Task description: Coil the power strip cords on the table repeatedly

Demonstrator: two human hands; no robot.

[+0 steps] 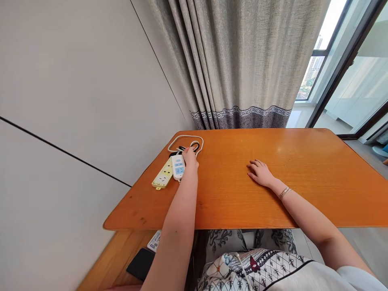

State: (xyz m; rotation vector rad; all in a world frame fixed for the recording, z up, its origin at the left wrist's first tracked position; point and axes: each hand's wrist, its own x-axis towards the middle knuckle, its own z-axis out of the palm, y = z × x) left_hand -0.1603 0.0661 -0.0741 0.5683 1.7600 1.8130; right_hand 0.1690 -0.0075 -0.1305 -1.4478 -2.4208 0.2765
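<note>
My left hand reaches to the left back of the wooden table, its fingers closed on a white power strip cord. Just left of those fingers lies a white power strip with blue sockets. A yellowed power strip rests beside it at a slant, the two touching or nearly so. Looped white and black cords and a dark plug bunch up behind both strips, partly covered by my fingers. My right hand lies palm down on the bare tabletop, fingers spread, holding nothing.
The orange-brown table has rounded corners. A pale panelled wall runs along its left, and a grey curtain hangs behind. Below the front left edge, a black flat object lies on a wooden surface. A glass door stands right.
</note>
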